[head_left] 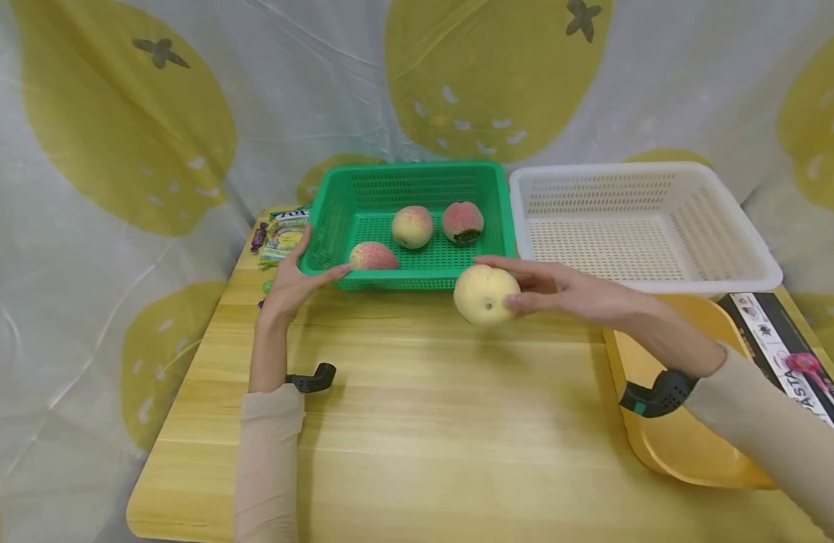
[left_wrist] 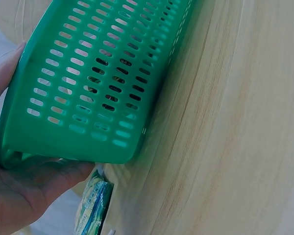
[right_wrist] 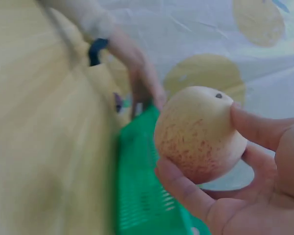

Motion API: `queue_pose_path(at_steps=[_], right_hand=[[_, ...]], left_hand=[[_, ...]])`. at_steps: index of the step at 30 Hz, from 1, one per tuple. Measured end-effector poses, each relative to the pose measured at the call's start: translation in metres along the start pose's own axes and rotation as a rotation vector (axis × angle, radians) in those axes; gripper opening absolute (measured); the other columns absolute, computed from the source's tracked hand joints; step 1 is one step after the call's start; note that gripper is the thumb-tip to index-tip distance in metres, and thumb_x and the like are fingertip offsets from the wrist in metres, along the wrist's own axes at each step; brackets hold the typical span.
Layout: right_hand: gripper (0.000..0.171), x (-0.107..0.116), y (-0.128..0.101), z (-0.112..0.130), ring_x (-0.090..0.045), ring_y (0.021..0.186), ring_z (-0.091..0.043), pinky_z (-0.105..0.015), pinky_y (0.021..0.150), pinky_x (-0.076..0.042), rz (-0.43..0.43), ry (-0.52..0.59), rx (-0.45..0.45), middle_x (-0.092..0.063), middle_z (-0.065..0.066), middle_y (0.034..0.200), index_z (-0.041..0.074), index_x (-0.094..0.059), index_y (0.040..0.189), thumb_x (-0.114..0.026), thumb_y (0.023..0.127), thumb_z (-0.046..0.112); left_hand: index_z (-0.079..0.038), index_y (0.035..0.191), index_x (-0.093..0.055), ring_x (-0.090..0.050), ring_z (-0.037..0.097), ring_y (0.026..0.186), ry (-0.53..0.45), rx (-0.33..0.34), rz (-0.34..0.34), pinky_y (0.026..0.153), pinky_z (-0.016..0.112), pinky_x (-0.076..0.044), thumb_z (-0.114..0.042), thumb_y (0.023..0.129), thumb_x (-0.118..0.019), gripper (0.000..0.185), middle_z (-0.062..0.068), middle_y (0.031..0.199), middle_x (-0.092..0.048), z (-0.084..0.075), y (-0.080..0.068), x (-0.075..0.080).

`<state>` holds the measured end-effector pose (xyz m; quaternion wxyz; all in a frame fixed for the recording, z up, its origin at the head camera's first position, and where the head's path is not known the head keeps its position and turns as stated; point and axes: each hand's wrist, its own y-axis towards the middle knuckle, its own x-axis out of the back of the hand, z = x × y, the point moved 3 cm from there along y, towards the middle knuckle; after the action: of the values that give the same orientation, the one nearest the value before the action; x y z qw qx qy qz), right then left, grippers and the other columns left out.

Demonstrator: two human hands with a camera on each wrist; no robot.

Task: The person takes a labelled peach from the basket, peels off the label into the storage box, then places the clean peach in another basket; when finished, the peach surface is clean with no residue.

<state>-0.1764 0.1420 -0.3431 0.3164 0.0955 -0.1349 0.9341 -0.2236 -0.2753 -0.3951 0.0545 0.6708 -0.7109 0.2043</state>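
My right hand holds a pale yellow peach between thumb and fingers, just in front of the green basket's front rim. In the right wrist view, this peach shows red speckles on its lower side. The front left corner of the green plastic basket lies between the thumb and fingers of my left hand, which grips it there. Inside that basket are a peach near the front left, another peach in the middle, and a redder peach with a dark patch to the right.
A white basket stands right of the green one. Under my right forearm is a yellow bin. A black pasta box with a pink utensil lies at the right edge. Packets and a purple-wrapped candy lie at the left.
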Motion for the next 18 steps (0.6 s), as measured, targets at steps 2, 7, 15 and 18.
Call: queue_pose_path(at_steps=[2, 7, 15, 18], right_hand=[[0.064, -0.012, -0.005, -0.013, -0.05, 0.14, -0.028, -0.036, 0.113, -0.047, 0.024, -0.012, 0.006, -0.046, -0.005, 0.159, 0.031, -0.031, 0.164, -0.059, 0.107, 0.022], [0.066, -0.028, -0.007, -0.044, -0.042, 0.149, -0.031, -0.055, 0.119, -0.038, 0.002, -0.144, -0.026, -0.039, -0.007, 0.166, 0.027, -0.038, 0.162, -0.066, 0.102, 0.028], [0.068, -0.036, -0.003, -0.068, -0.038, 0.151, -0.035, -0.059, 0.12, -0.034, 0.009, -0.189, -0.06, -0.036, -0.012, 0.167, 0.017, -0.039, 0.161, -0.068, 0.101, 0.026], [0.068, -0.038, -0.004, -0.07, -0.042, 0.149, -0.035, -0.058, 0.119, -0.037, 0.006, -0.193, -0.069, -0.036, -0.012, 0.168, 0.018, -0.039, 0.161, -0.069, 0.1, 0.027]], left_hand=[[-0.036, 0.166, -0.004, 0.007, 0.026, 0.163, 0.008, -0.002, 0.001, 0.129, 0.056, -0.023, -0.034, 0.088, -0.084, 0.112, -0.004, 0.175, 0.009, -0.001, 0.001, 0.0], [-0.042, 0.165, -0.005, 0.007, 0.024, 0.163, 0.03, -0.028, -0.018, 0.129, 0.057, -0.024, -0.039, 0.087, -0.084, 0.111, -0.008, 0.175, 0.007, 0.011, 0.012, 0.004], [-0.045, 0.164, 0.0, 0.006, 0.026, 0.163, 0.076, -0.048, -0.027, 0.128, 0.062, -0.021, -0.041, 0.086, -0.084, 0.114, -0.007, 0.175, 0.007, 0.012, 0.009, 0.004], [-0.049, 0.161, 0.008, 0.005, 0.027, 0.163, 0.138, -0.126, -0.049, 0.127, 0.066, -0.017, -0.04, 0.087, -0.084, 0.119, -0.007, 0.175, 0.007, 0.007, 0.002, 0.003]])
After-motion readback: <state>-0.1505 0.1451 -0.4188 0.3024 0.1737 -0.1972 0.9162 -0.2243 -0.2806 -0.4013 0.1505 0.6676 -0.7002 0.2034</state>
